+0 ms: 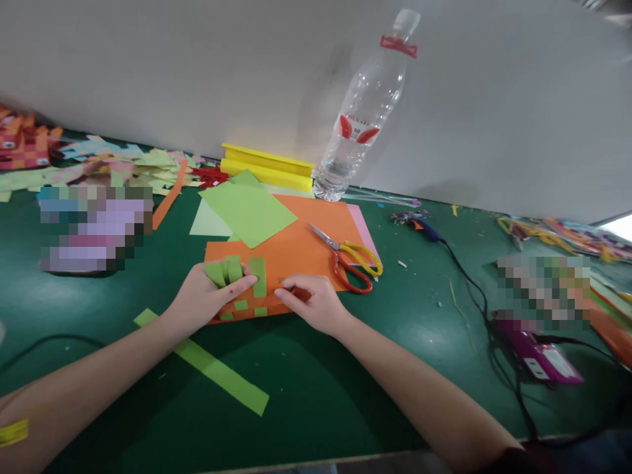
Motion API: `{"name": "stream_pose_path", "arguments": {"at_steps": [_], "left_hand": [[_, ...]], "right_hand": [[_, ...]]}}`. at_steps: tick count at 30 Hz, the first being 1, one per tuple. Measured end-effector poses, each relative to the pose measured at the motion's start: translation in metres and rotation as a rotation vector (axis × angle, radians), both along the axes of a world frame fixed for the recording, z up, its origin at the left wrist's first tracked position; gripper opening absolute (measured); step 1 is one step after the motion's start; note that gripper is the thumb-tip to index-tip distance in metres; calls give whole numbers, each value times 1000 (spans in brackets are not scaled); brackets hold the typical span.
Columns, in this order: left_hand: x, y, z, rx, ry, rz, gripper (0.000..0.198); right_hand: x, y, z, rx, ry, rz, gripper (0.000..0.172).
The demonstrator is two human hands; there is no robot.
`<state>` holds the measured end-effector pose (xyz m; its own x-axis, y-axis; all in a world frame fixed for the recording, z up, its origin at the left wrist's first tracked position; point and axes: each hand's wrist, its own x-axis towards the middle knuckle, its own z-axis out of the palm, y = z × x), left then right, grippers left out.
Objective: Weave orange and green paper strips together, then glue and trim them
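Note:
Green paper strips (259,276) run over and under slits in an orange paper sheet (220,252), making a small woven patch along its near edge. My left hand (210,289) is closed on the woven paper from the left, its thumb pressing beside an upright green strip. More green strip ends curl up over its fingers. On the right, my right hand (313,299) has thumb and forefinger close together at the orange paper; how much they pinch is partly hidden. Scissors (340,250) with red and yellow handles lie just beyond the right hand. A loose green strip (222,375) passes under my left forearm.
A green sheet (249,210) overlaps other coloured paper. Behind stand a water bottle (363,105) and a folded yellow piece (266,168). Paper scraps (118,158) pile up at left. A glue gun (419,224), its cord and a purple box (538,349) are at right.

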<state>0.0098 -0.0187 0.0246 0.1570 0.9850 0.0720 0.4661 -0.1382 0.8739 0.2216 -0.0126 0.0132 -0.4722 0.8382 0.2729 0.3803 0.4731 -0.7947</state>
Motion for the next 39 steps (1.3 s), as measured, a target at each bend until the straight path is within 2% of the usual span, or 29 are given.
{"name": "stream_pose_path", "arguments": {"at_steps": [3, 10, 13, 16, 20, 27, 36, 39], "left_hand": [[0, 0, 0, 62, 46, 0, 42], [-2, 0, -3, 66, 75, -24, 41], [-1, -1, -1, 38, 48, -86, 42], [1, -1, 0, -10, 29, -113, 36], [1, -1, -1, -42, 17, -107, 37], [-1, -2, -4, -87, -15, -80, 43], [-3, 0, -3, -5, 61, -23, 34], [-5, 1, -2, 21, 117, -47, 38]], "right_hand": [[1, 1, 1, 7, 5, -15, 22], [2, 0, 1, -42, 38, -61, 16], [0, 0, 2, -75, 69, -17, 22], [-1, 0, 2, -81, 114, 43, 14], [-1, 1, 2, -126, 171, -4, 11], [1, 2, 3, -225, 155, -74, 19], [6, 6, 3, -200, 81, -83, 25], [7, 6, 7, -172, 63, -52, 24]]}}
